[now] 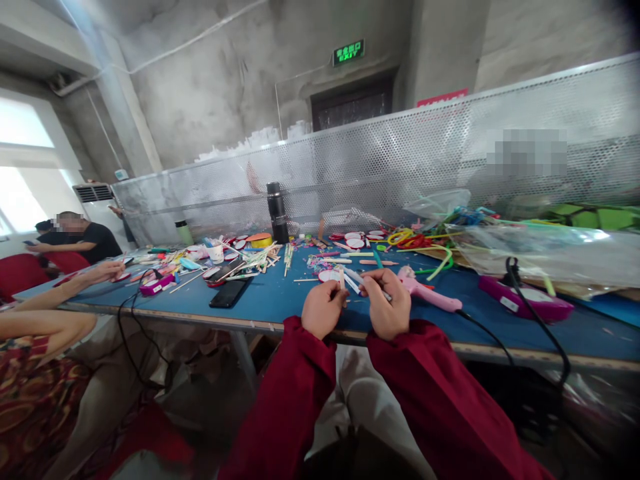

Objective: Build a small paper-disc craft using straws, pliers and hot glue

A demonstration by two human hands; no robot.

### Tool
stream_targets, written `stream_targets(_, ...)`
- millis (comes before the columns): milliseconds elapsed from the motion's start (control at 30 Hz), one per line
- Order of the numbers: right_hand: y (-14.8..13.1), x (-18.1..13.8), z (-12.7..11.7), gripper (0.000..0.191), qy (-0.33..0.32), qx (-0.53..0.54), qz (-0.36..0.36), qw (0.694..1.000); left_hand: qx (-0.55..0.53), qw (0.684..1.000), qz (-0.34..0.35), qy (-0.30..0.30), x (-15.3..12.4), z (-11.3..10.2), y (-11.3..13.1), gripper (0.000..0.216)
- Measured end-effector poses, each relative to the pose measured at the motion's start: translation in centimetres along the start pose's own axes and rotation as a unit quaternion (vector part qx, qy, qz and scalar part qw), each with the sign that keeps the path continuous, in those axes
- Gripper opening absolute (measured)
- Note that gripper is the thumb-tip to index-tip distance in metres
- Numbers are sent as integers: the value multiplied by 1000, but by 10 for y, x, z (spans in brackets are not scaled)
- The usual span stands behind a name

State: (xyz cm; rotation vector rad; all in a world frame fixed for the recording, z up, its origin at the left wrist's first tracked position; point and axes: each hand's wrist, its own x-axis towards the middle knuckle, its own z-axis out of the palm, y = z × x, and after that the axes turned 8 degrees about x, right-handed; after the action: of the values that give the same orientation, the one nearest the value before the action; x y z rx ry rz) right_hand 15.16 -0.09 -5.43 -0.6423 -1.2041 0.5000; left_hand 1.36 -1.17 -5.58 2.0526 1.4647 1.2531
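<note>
Just above the front edge of the blue table (pixel 280 303), my left hand (pixel 321 310) pinches a short, flat wooden craft stick (pixel 343 279) upright between thumb and fingers. Close beside it, my right hand (pixel 391 308) is closed around a slim grey-white pen-like tool (pixel 354 276), its tip directed at the stick; its exact kind is unclear. A pink glue gun (pixel 433 293) lies right of my right hand, its black cord running over the edge. Behind my hands lie a round white piece (pixel 329 275) and scattered coloured sticks (pixel 377 263).
Left of my hands lie a black phone (pixel 230 293) and piled craft sticks (pixel 267 259). A black thermos (pixel 277 213) stands against the perforated metal screen (pixel 345 167). Purple power strips (pixel 525 300) trail cords. Another person's hand (pixel 107 271) works at the left; plastic bags (pixel 540 247) lie right.
</note>
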Motion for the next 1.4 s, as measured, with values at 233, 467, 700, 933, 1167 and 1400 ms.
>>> stream_targets(233, -2, 0, 0, 12, -1, 2, 4, 1000, -3, 1000, 5, 4, 0, -1, 1, 25)
stream_targets(467, -2, 0, 0, 13, 12, -3, -1, 1000, 8, 1000, 8, 2, 0, -1, 0, 24)
stream_targets(700, -2, 0, 0, 13, 7, 12, 7, 1000, 7, 1000, 7, 5, 1, 1, -2, 24)
stream_targets(933, -1, 0, 1, 13, 18, 3, 11, 1000, -1, 1000, 2, 8, 2, 1, -4, 22)
stream_targets(1167, -1, 0, 0, 13, 3, 5, 9, 1000, -20, 1000, 6, 11, 2, 3, -6, 23)
stream_targets(1400, 1, 0, 0, 13, 13, 7, 1, 1000, -24, 1000, 1, 15, 2, 2, -3, 23)
